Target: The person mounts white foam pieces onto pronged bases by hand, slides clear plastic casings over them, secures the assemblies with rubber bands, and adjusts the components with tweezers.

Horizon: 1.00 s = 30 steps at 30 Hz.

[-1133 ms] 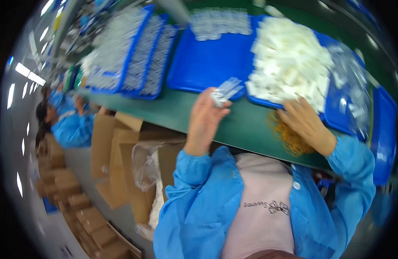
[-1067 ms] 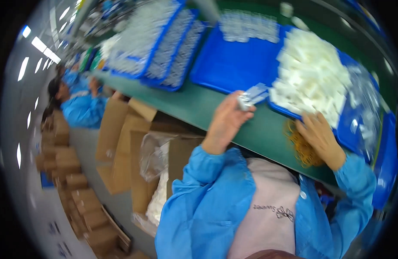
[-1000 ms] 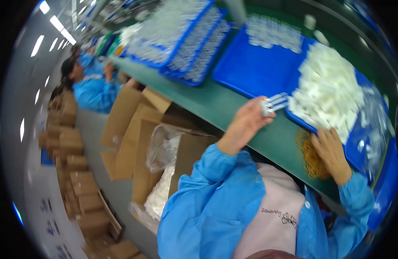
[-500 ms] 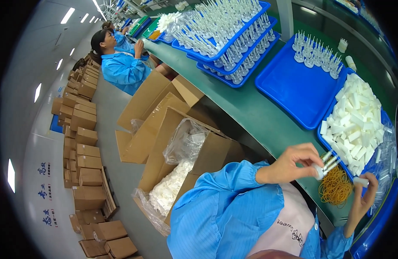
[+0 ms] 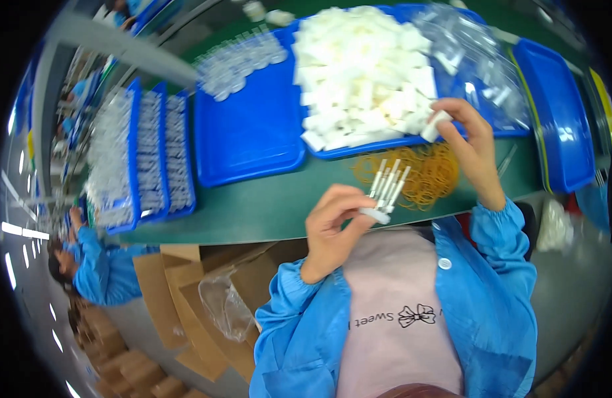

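A pronged piece (image 5: 389, 189) is pinched by the left hand (image 5: 331, 229), a separate white block (image 5: 434, 127) by the right hand (image 5: 474, 136); the blue tray (image 5: 247, 142) is partly filled.

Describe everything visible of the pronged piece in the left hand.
The pronged piece has a whitish, roundish base and several slim, pale prongs, apparently plastic. The left hand pinches it by the base. It tilts, prongs pointing away and slightly right, overlapping the yellow rubber bands in view; contact with them is unclear.
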{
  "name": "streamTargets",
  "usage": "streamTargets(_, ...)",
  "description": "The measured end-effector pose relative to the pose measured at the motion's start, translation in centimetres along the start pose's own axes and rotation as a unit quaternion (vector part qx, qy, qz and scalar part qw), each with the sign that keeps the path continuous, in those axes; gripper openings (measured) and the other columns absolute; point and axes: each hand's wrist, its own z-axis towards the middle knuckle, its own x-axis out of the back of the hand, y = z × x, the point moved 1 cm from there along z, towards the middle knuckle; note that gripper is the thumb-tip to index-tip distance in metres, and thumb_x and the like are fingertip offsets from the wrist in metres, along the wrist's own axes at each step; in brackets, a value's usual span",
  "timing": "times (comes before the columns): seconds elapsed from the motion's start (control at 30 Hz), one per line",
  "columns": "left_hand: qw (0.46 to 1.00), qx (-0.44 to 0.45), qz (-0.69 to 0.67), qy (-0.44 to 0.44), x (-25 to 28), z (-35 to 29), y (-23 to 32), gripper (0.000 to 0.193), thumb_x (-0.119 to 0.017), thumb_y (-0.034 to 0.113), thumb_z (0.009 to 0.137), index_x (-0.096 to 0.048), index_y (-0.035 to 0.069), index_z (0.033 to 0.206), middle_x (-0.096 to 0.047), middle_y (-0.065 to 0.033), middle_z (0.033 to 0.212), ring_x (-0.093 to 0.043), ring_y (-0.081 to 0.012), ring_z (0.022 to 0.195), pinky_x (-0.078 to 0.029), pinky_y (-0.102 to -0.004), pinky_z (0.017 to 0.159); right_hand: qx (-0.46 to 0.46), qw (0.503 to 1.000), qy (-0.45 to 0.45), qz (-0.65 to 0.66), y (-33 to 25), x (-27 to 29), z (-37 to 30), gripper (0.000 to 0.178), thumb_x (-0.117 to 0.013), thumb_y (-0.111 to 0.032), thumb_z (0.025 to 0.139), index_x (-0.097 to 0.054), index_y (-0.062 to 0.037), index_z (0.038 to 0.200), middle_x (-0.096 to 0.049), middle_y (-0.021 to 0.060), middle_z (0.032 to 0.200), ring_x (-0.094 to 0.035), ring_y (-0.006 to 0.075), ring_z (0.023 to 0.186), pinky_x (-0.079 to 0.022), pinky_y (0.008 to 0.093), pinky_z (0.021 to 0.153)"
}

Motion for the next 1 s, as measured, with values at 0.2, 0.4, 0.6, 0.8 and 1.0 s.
streamTargets(0.2, 1.0, 0.004, 0.007, -0.019, -1.2, 0.4, 0.4, 0.02, -0.069, -0.001, 0.082, -0.066, -0.001, 0.102, -0.053, -0.0095, 0.104, -0.058, -0.0151, 0.092, -0.052, -0.0268, 0.081, -0.145, 0.94, -0.046, 0.306, -0.1, -1.1, -1.2, 0.026, -0.061, -0.027, 0.092, -0.056, -0.0042, 0.102, -0.062, 0.0044, 0.089, -0.057, 0.0106, 0.087, -0.042, 0.0251, 0.082)
streamTargets(0.4, 0.998, -0.011, 0.047, -0.034, -1.5, 0.8, 0.2, 0.022, -0.071, 0.001, 0.081, -0.067, 0.0, 0.102, -0.055, -0.0097, 0.102, -0.057, -0.0159, 0.089, -0.051, -0.0267, 0.077, -0.17, 0.918, -0.068, 0.351, -0.4, -1.6, -1.6, 0.022, -0.062, -0.02, 0.092, -0.057, -0.0031, 0.104, -0.062, 0.0013, 0.09, -0.057, 0.0062, 0.085, -0.044, 0.0211, 0.078)
streamTargets(0.6, 0.992, -0.021, 0.119, -0.024, -1.4, 1.0, 0.2, 0.022, -0.073, 0.001, 0.076, -0.069, 0.002, 0.098, -0.059, -0.0091, 0.094, -0.057, -0.0184, 0.083, -0.047, -0.0273, 0.071, -0.189, 0.9, -0.056, 0.388, 0.0, -1.8, -1.6, 0.022, -0.061, -0.018, 0.092, -0.054, -0.004, 0.107, -0.062, 0.0005, 0.087, -0.058, 0.0053, 0.083, -0.045, 0.021, 0.075)
streamTargets(0.8, 0.983, -0.059, 0.17, -0.041, -1.1, 1.4, 0.3, 0.023, -0.074, 0.0, 0.074, -0.07, 0.003, 0.097, -0.059, -0.0092, 0.092, -0.058, -0.0186, 0.081, -0.047, -0.0271, 0.068, -0.146, 0.941, -0.096, 0.288, -0.9, -2.1, -2.4, 0.017, -0.063, -0.017, 0.09, -0.058, -0.0023, 0.097, -0.063, 0.001, 0.087, -0.058, 0.0072, 0.083, -0.045, 0.0225, 0.076)
streamTargets(1.0, 0.965, -0.115, 0.227, -0.056, -0.9, 1.5, 1.3, 0.025, -0.077, 0.0, 0.07, -0.071, 0.002, 0.095, -0.062, -0.0097, 0.09, -0.061, -0.0184, 0.074, -0.05, -0.0271, 0.065, -0.1, 0.961, -0.133, 0.223, -1.7, -0.5, -2.9, 0.013, -0.068, -0.014, 0.086, -0.065, -0.0019, 0.084, -0.064, 0.0028, 0.086, -0.058, 0.0101, 0.083, -0.045, 0.0253, 0.075)
